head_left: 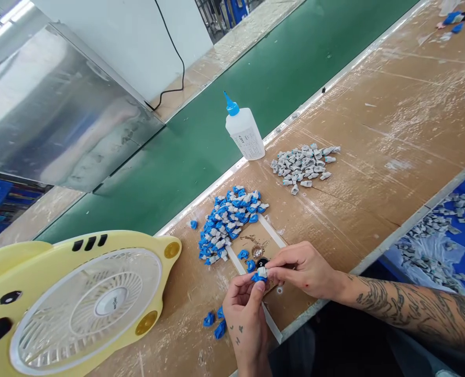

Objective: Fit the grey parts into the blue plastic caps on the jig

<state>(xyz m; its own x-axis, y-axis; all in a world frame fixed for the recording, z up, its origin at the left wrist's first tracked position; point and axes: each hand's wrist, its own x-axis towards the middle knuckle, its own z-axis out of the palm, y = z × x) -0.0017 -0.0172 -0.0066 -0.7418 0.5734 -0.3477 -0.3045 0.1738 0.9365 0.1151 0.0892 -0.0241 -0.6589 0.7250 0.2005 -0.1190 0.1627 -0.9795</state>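
A yellow fan [110, 302] sits at the lower left of the frame on the brown counter [374, 167]. Near the middle is a blue and gray heap [228, 222], with a white bottle [246, 131] above it. Low in the middle, the fingers of the left hand [246, 314] and right hand [309, 269] both pinch one small blue and gray piece [261, 274]. Up and right is a gray pile [303, 163].

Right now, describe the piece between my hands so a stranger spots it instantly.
From the yellow fan, look right to the left hand and right hand. Between them is a small blue and whitish piece; unlike similar ones in the nearby pile, it is held, not lying loose.
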